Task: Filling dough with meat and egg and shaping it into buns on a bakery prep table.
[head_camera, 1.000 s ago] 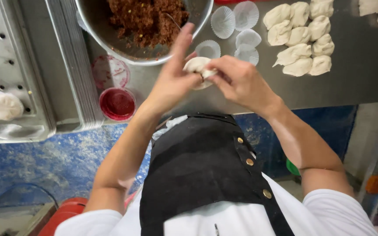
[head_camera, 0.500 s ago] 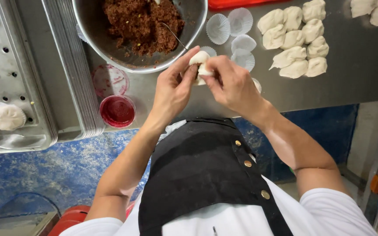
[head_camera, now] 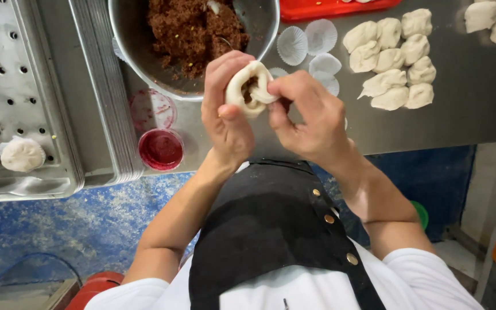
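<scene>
Both arms reach forward with bent elbows. The left hand [head_camera: 228, 117] is cupped, with its fingers curled up. The right hand [head_camera: 308, 117] is close beside it, pinching with thumb and fingertips.

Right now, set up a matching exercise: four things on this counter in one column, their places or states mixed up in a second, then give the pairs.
Things:
1. metal bowl
2. dough wrapper
3. small red dish
4. perforated tray

Places or states:
A. far left, carrying two finished buns
B. pinched between the left hand and right hand, brown filling showing inside
C. holds a heap of brown minced filling
D. near the table edge, below the bowl

Pairs: 1-C, 2-B, 3-D, 4-A
</scene>
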